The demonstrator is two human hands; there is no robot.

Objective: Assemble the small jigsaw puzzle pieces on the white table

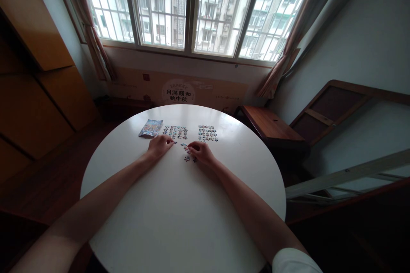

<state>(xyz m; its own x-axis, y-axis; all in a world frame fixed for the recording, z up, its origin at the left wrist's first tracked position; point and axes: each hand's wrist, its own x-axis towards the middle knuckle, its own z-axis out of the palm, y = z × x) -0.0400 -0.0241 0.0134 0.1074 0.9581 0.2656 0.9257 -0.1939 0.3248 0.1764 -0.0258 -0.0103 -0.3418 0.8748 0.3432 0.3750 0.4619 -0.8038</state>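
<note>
While left hand [160, 145] touches 1 bluish jigsaw piece [175, 142], right hand [201, 152] touches multicoloured, knobbed pieces [188, 151] | grips: cannot tell

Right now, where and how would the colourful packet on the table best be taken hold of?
Probably pinch the packet by its left edge, coming from the left. It looks thin and roughly flat, and that edge faces white tabletop; puzzle pieces lie off its right edge, and the left hand is by its near right corner.

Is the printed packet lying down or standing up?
Lying down: the packet shows its printed face upward on the white table, beside the puzzle pieces.
</note>
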